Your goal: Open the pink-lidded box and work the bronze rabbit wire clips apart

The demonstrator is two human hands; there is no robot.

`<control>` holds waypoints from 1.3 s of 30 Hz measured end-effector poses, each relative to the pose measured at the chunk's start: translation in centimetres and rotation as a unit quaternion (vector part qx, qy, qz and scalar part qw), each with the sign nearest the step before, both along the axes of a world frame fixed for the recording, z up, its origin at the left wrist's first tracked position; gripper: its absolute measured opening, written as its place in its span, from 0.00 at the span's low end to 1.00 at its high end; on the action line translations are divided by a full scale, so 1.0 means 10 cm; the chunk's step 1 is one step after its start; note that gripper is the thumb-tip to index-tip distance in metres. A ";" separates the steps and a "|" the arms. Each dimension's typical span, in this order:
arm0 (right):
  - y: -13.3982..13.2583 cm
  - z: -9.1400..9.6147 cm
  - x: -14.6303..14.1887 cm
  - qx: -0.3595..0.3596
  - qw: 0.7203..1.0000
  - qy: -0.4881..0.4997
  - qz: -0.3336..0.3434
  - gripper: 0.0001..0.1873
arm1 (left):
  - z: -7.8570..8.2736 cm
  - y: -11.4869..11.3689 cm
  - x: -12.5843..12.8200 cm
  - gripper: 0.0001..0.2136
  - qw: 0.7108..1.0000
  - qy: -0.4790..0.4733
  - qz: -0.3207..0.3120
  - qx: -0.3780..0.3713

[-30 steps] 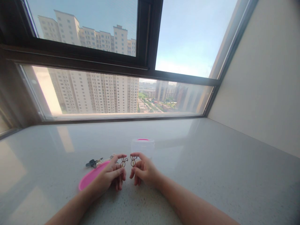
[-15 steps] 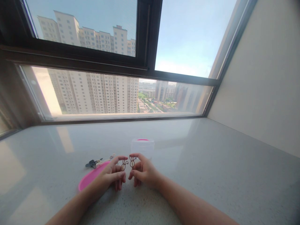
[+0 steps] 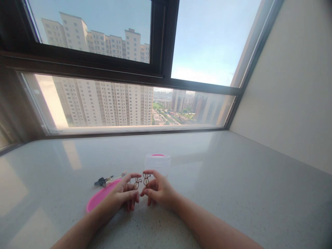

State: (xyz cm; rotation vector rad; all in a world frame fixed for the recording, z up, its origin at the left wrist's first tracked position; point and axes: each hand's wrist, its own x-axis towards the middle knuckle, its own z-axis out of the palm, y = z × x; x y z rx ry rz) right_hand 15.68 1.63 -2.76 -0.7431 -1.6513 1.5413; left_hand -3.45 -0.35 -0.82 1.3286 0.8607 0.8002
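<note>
Between the thumb and index finger of my left hand (image 3: 126, 192) is a small brown rabbit-head-shaped piece (image 3: 136, 184) with two looped ears, tilted to the right. A similar brown rabbit-shaped piece (image 3: 146, 180), more upright, is pinched by my right hand (image 3: 158, 188). Both are held up side by side above the counter, a narrow gap apart; their exact kind is too small to make out. Partly behind my left hand lies a pink oval lid or tray (image 3: 100, 199). A clear plastic box (image 3: 157, 162) with a pink strip on top stands just beyond my right hand.
A dark clip-like object (image 3: 102, 181) and some pale small items (image 3: 114, 178) lie beyond the pink oval. The speckled light counter (image 3: 220, 180) runs back to a dark-framed window (image 3: 129, 135). A white wall (image 3: 290, 86) rises at the right.
The thumb and lower fingers of my right hand have shifted slightly left. My left hand and both rabbit-shaped pieces stay almost where they were.
</note>
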 end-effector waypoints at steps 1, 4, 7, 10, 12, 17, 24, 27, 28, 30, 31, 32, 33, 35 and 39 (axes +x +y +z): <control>0.00 0.00 0.00 0.001 1.000 0.003 -0.002 0.33 | 0.00 0.00 0.00 0.26 1.000 0.000 -0.001 0.000; 0.00 0.00 -0.01 0.002 1.000 0.009 -0.008 0.31 | 0.00 0.01 0.00 0.26 1.000 -0.003 -0.003 -0.003; 0.01 0.00 -0.01 0.003 1.000 0.009 -0.005 0.30 | -0.01 0.01 -0.01 0.26 1.000 -0.004 -0.004 -0.005; 0.01 -0.01 0.00 0.000 1.000 0.002 0.000 0.30 | -0.02 0.02 -0.01 0.26 1.000 -0.002 -0.002 -0.006; 0.00 -0.01 0.00 -0.003 1.000 -0.002 0.000 0.30 | -0.03 0.02 -0.02 0.26 1.000 0.000 -0.003 -0.009; 0.01 -0.04 0.01 -0.002 1.000 0.006 0.009 0.30 | -0.06 0.04 -0.02 0.25 1.000 -0.011 -0.006 -0.013; 0.02 -0.04 0.01 -0.004 1.000 0.007 0.008 0.30 | -0.08 0.06 -0.04 0.24 1.000 -0.011 -0.018 -0.011; 0.03 -0.04 0.01 -0.005 1.000 0.008 0.008 0.30 | -0.10 0.08 -0.05 0.24 1.000 -0.012 -0.018 -0.010; 0.03 -0.04 0.01 -0.005 1.000 0.008 0.008 0.31 | -0.11 0.09 -0.05 0.24 1.000 -0.012 -0.017 -0.011; 0.03 -0.04 0.01 -0.006 1.000 0.008 0.008 0.31 | -0.12 0.10 -0.05 0.24 1.000 -0.015 -0.017 -0.013; 0.03 -0.05 0.01 -0.006 1.000 0.007 0.009 0.31 | -0.12 0.10 -0.05 0.24 1.000 -0.016 -0.015 -0.013; 0.03 -0.05 0.01 -0.006 1.000 0.007 0.010 0.31 | -0.12 0.10 -0.04 0.24 1.000 -0.016 -0.013 -0.014; 0.03 -0.05 0.02 -0.006 1.000 0.006 0.011 0.31 | -0.12 0.10 -0.04 0.24 1.000 -0.016 -0.010 -0.014; 0.03 -0.05 0.02 -0.006 1.000 0.007 0.013 0.31 | -0.11 0.09 -0.04 0.24 1.000 -0.014 -0.005 -0.014; 0.03 -0.05 0.03 -0.012 1.000 0.004 0.018 0.31 | -0.08 0.08 -0.03 0.24 1.000 -0.015 -0.005 -0.007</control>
